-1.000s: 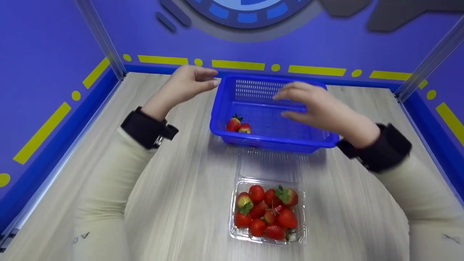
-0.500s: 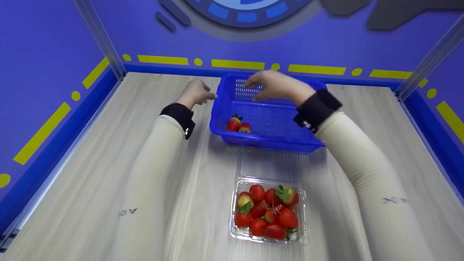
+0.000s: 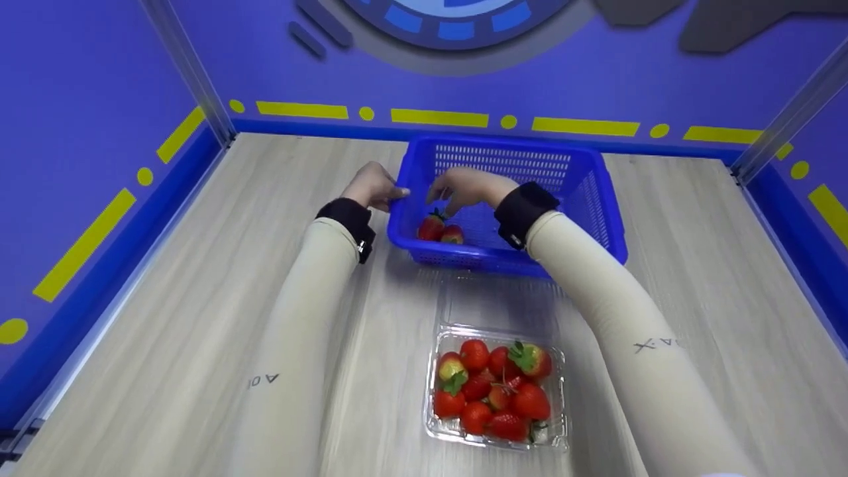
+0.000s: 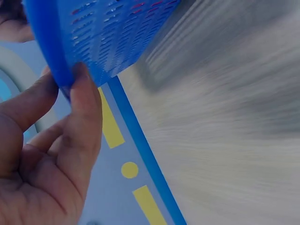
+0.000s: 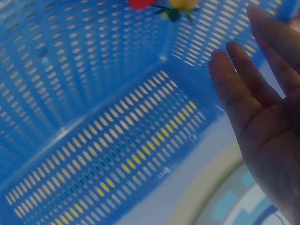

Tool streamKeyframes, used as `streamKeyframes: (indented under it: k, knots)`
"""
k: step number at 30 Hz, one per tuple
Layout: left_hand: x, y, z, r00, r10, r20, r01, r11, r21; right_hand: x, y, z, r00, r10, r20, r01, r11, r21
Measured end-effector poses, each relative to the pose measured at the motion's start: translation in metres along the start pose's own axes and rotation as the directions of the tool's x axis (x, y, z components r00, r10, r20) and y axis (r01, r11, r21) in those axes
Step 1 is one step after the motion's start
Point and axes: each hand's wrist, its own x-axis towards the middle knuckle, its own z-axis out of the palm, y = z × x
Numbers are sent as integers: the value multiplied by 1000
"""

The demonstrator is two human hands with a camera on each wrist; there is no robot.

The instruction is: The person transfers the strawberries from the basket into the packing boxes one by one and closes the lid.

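Observation:
My left hand (image 3: 372,186) pinches the left rim of a blue plastic basket (image 3: 464,251). In the left wrist view, the thumb and fingers of that hand (image 4: 56,154) meet on both sides of the rim. Inside the basket's left part my right hand (image 3: 469,185) hovers with loosely bent fingers and holds nothing. Just below its fingertips are a red strawberry (image 3: 430,228) with a green cap and a second strawberry (image 3: 452,235), both in the basket's front left corner. The right wrist view shows my right hand (image 5: 262,108) beside the slotted basket wall.
A clear plastic clamshell box (image 3: 430,424) with several strawberries (image 3: 507,424) stands in front of the basket, its lid (image 3: 490,305) folded back toward the basket. Blue panels (image 3: 437,86) with yellow marks border the wooden table (image 3: 265,218) at the back and sides.
My left hand has come down from the basket's left and taken hold of its rim. My right hand has swept left and lowered into the basket, over the strawberries.

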Motion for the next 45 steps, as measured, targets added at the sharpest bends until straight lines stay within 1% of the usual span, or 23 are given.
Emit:
streamKeyframes:
  k: [3,5,8,10,12,14,16,17,19,21,23,27,29,31,32,33,34,36,37,39,41,43,45]
  knots:
    - [-1,1,-1,999,-36,19,37,998,-47,9,4,7,1000,-8,7,8,999,-46]
    - [0,4,-2,999,-48,26,49,999,-24,14,5,10,1000,-9,10,10,997,-74]
    - [3,9,1,997,-68,24,65,993,97,21,5,15,1000,-5,27,7,996,-91]
    - [10,10,3,997,-77,16,72,976,205,26,5,19,999,-16,47,21,994,-111]
    - [12,15,3,994,-105,24,93,953,287,30,4,23,997,-37,64,45,989,-138]
    - [42,4,7,995,-92,29,77,939,336,32,4,25,996,-61,69,72,983,-167]
    - [76,-11,10,997,-66,36,49,933,358,34,4,27,994,-75,77,88,978,-187]
    - [75,-9,9,996,-74,43,54,931,362,34,4,28,993,-85,84,100,976,-193]
    - [90,-18,13,999,-46,28,33,928,371,35,4,30,991,-94,91,111,973,-204]
    - [67,-7,11,998,-54,15,45,926,376,35,3,31,990,-100,102,119,971,-209]
    - [34,10,9,997,-76,7,68,922,382,36,3,33,990,-97,104,117,970,-214]
    - [11,19,8,997,-78,-11,76,916,394,37,3,33,993,-77,94,96,972,-217]
    - [10,19,7,997,-75,-18,76,917,391,37,3,33,994,-73,82,90,971,-220]
    - [17,15,9,998,-58,-20,61,920,387,36,5,32,995,-77,58,88,970,-228]
    - [19,16,9,998,-66,-12,66,920,387,35,6,32,996,-78,44,86,969,-231]
    - [33,9,11,999,-48,-6,47,925,376,34,7,31,996,-81,30,85,970,-229]
    - [40,5,12,999,-42,1,39,925,378,33,8,31,997,-77,13,78,972,-223]
    - [48,1,14,999,-36,13,28,929,370,30,10,29,998,-69,-13,65,975,-213]
    - [49,0,14,999,-34,16,26,932,361,28,11,28,998,-57,-22,52,979,-199]
    - [45,-2,15,1000,-26,9,21,942,335,24,11,25,998,-42,-43,34,984,-175]
    - [19,9,10,999,-48,7,43,952,304,19,11,20,997,-33,-73,22,989,-148]
    - [6,12,8,999,-41,8,37,962,270,11,12,15,993,-41,-113,26,991,-132]
    - [-2,13,7,999,-31,16,27,972,234,1,14,10,985,-63,-159,43,992,-122]
